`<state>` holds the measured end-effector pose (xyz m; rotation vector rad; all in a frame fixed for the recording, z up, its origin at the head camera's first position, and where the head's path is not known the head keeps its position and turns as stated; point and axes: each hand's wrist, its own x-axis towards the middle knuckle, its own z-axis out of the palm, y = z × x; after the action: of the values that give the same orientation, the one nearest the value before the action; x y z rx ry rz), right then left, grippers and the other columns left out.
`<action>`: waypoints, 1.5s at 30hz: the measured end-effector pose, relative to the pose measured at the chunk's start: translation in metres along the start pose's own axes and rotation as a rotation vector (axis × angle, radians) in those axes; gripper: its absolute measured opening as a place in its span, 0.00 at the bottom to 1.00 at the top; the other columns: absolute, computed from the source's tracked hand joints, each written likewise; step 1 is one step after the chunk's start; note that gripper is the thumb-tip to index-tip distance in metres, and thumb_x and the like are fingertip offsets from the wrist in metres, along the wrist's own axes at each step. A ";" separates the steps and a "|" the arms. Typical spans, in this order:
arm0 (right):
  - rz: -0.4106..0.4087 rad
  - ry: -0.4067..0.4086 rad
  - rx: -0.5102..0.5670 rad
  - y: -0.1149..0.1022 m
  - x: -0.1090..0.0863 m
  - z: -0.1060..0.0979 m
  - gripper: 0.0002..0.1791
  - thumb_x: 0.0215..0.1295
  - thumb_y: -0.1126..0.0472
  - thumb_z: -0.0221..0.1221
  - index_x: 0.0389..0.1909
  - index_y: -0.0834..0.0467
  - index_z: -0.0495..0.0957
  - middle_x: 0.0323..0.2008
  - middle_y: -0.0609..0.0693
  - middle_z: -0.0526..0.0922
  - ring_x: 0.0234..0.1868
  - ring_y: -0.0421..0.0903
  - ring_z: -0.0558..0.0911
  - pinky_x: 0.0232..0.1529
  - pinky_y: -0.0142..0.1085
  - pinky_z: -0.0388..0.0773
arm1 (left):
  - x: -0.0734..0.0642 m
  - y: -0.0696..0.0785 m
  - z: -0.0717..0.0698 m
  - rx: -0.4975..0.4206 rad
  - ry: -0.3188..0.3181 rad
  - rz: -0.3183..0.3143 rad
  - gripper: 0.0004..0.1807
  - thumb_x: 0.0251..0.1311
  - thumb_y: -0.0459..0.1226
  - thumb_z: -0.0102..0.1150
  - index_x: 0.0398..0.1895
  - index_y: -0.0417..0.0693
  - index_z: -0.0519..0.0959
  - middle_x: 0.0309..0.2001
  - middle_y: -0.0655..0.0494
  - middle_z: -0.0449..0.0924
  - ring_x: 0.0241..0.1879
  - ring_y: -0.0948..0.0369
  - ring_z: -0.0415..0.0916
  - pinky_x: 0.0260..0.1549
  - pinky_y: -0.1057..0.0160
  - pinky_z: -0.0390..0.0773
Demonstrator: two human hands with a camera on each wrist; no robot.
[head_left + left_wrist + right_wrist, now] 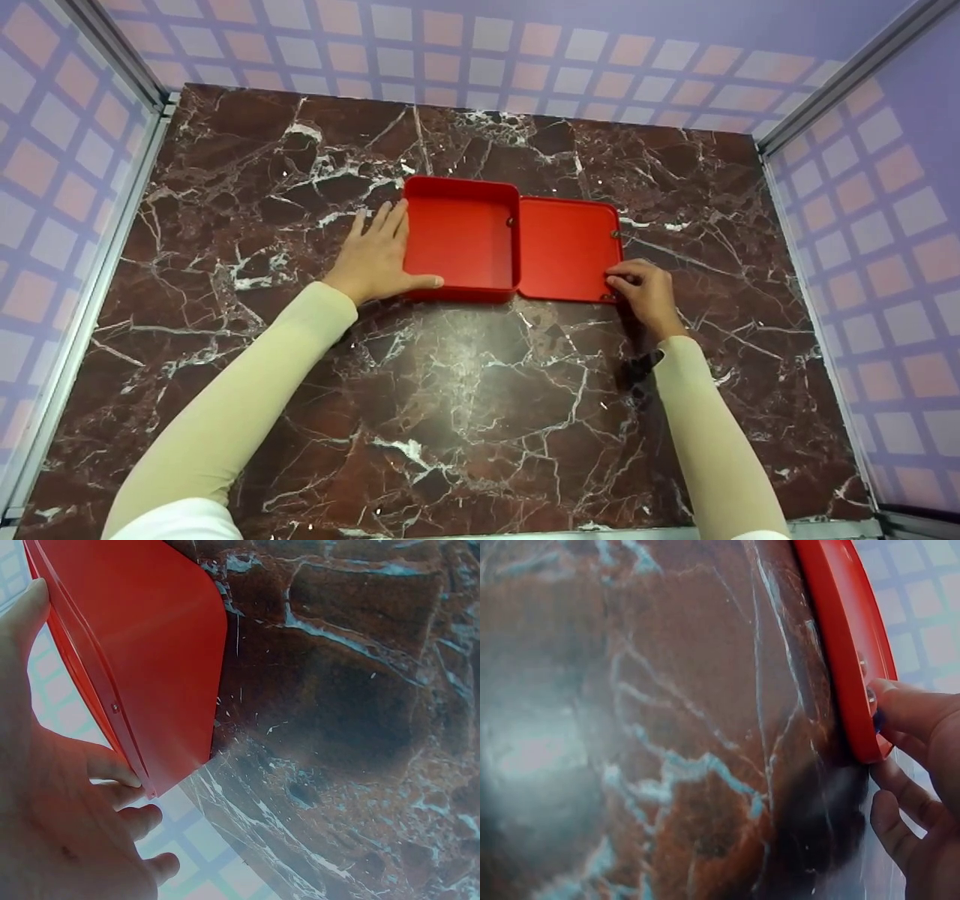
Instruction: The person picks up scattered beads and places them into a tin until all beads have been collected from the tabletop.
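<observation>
A red square box (457, 238) lies with its mouth upward on the marbled tabletop, its inside bare. Its red lid (566, 247) is folded out flat to the right, joined along the box's right wall. My left hand (375, 259) is spread over the left wall, fingers near the far left corner and thumb across the front rim. In the left wrist view the fingertips (129, 771) reach the box's rim. At the lid's front right corner, my right hand (646, 291) pinches the edge between thumb and fingers. Small metal studs (871, 696) sit inside the lid beside the thumb.
The dark red marbled tabletop (480, 420) with white veins surrounds the box. Checkered panels stand around it: a back wall (465, 52), a left wall (60, 150) and a right wall (885, 247), joined by metal rails.
</observation>
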<state>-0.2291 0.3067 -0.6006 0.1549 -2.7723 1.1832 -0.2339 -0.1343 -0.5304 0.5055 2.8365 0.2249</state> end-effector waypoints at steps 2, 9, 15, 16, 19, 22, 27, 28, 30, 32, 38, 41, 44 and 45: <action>-0.001 -0.001 -0.018 0.000 0.001 0.000 0.06 0.55 0.65 0.68 0.34 0.60 0.88 0.36 0.56 0.87 0.32 0.37 0.74 0.33 0.18 0.66 | 0.000 0.000 0.000 -0.010 -0.001 0.000 0.67 0.47 0.78 0.43 0.76 0.38 0.43 0.79 0.46 0.34 0.78 0.46 0.34 0.73 0.38 0.36; 0.018 0.005 -0.046 -0.002 0.001 0.000 0.05 0.55 0.63 0.69 0.33 0.59 0.88 0.34 0.55 0.86 0.31 0.36 0.74 0.32 0.18 0.65 | 0.001 0.001 0.001 -0.027 -0.002 0.000 0.65 0.48 0.76 0.46 0.76 0.38 0.44 0.79 0.46 0.34 0.78 0.46 0.33 0.73 0.38 0.34; 0.030 0.014 -0.040 -0.002 0.002 0.001 0.05 0.55 0.62 0.69 0.33 0.58 0.88 0.34 0.55 0.87 0.31 0.35 0.74 0.32 0.18 0.66 | 0.001 0.000 0.002 -0.031 0.005 -0.001 0.65 0.48 0.76 0.47 0.76 0.37 0.45 0.79 0.46 0.34 0.78 0.46 0.33 0.73 0.38 0.34; 0.032 0.017 -0.039 -0.002 0.002 0.001 0.05 0.55 0.62 0.69 0.33 0.58 0.88 0.34 0.55 0.87 0.31 0.35 0.74 0.32 0.18 0.66 | 0.001 0.000 0.001 -0.030 0.005 0.000 0.65 0.48 0.76 0.47 0.76 0.37 0.45 0.79 0.46 0.34 0.78 0.46 0.33 0.73 0.38 0.34; 0.032 0.025 -0.036 -0.002 0.002 0.000 0.06 0.54 0.62 0.69 0.33 0.58 0.89 0.34 0.55 0.87 0.31 0.34 0.74 0.33 0.18 0.66 | 0.001 0.000 0.001 -0.020 0.006 0.005 0.67 0.47 0.78 0.44 0.76 0.38 0.44 0.79 0.46 0.34 0.78 0.46 0.33 0.73 0.38 0.34; 0.034 0.030 -0.027 -0.002 0.001 0.000 0.06 0.54 0.61 0.69 0.32 0.58 0.89 0.33 0.55 0.86 0.30 0.34 0.73 0.32 0.19 0.65 | 0.001 -0.001 0.001 -0.012 0.006 0.005 0.67 0.47 0.79 0.42 0.76 0.38 0.43 0.79 0.46 0.34 0.78 0.46 0.34 0.73 0.39 0.34; 0.024 0.038 -0.021 -0.003 0.000 -0.002 0.06 0.55 0.61 0.69 0.33 0.58 0.88 0.32 0.55 0.86 0.29 0.32 0.72 0.32 0.20 0.65 | 0.002 0.000 0.002 -0.021 0.009 0.000 0.66 0.48 0.77 0.46 0.76 0.38 0.44 0.79 0.46 0.35 0.78 0.46 0.34 0.73 0.39 0.34; 0.023 0.039 -0.022 -0.003 0.000 -0.002 0.06 0.55 0.61 0.69 0.33 0.58 0.88 0.33 0.55 0.86 0.29 0.32 0.72 0.32 0.20 0.65 | 0.002 0.000 0.002 -0.021 0.007 -0.001 0.66 0.48 0.76 0.46 0.76 0.38 0.44 0.79 0.46 0.35 0.78 0.46 0.34 0.73 0.39 0.35; 0.022 0.042 -0.023 -0.003 0.000 -0.002 0.06 0.55 0.61 0.69 0.34 0.58 0.88 0.33 0.55 0.86 0.29 0.31 0.72 0.32 0.20 0.65 | 0.002 0.000 0.002 -0.025 0.006 -0.003 0.66 0.48 0.76 0.46 0.76 0.38 0.45 0.79 0.46 0.35 0.78 0.46 0.34 0.73 0.39 0.34; 0.031 0.044 -0.023 -0.004 0.000 -0.003 0.06 0.55 0.61 0.69 0.34 0.57 0.88 0.33 0.55 0.86 0.29 0.30 0.72 0.33 0.20 0.66 | 0.002 0.000 0.002 -0.022 0.005 -0.002 0.66 0.48 0.77 0.46 0.76 0.38 0.45 0.79 0.46 0.35 0.78 0.46 0.34 0.73 0.39 0.35; 0.049 0.052 -0.011 -0.009 0.000 -0.004 0.07 0.55 0.62 0.69 0.34 0.58 0.88 0.35 0.55 0.87 0.30 0.30 0.74 0.33 0.18 0.67 | 0.001 0.001 0.001 -0.013 0.005 0.002 0.65 0.48 0.77 0.45 0.76 0.38 0.45 0.79 0.46 0.35 0.78 0.46 0.34 0.73 0.39 0.36; 0.048 0.059 0.003 -0.011 -0.001 -0.005 0.07 0.55 0.62 0.69 0.34 0.59 0.88 0.36 0.56 0.87 0.31 0.30 0.74 0.34 0.18 0.68 | 0.001 0.001 0.001 -0.013 0.002 0.001 0.66 0.47 0.78 0.43 0.76 0.39 0.45 0.79 0.46 0.35 0.78 0.46 0.34 0.73 0.38 0.36; 0.039 0.068 0.013 -0.013 -0.001 -0.005 0.07 0.55 0.62 0.69 0.35 0.59 0.88 0.36 0.56 0.87 0.32 0.30 0.74 0.34 0.18 0.68 | 0.001 0.001 0.000 -0.017 0.000 0.001 0.67 0.46 0.79 0.41 0.76 0.39 0.45 0.79 0.46 0.35 0.78 0.46 0.33 0.73 0.38 0.36; 0.033 0.071 0.017 -0.014 -0.001 -0.005 0.07 0.55 0.63 0.69 0.35 0.60 0.88 0.36 0.56 0.87 0.31 0.30 0.74 0.34 0.19 0.68 | 0.000 0.001 0.000 -0.016 -0.001 0.000 0.67 0.46 0.79 0.41 0.76 0.39 0.44 0.79 0.46 0.34 0.78 0.46 0.33 0.73 0.38 0.36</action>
<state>-0.2262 0.3004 -0.5875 0.0677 -2.7142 1.1967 -0.2341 -0.1336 -0.5306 0.5023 2.8312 0.2477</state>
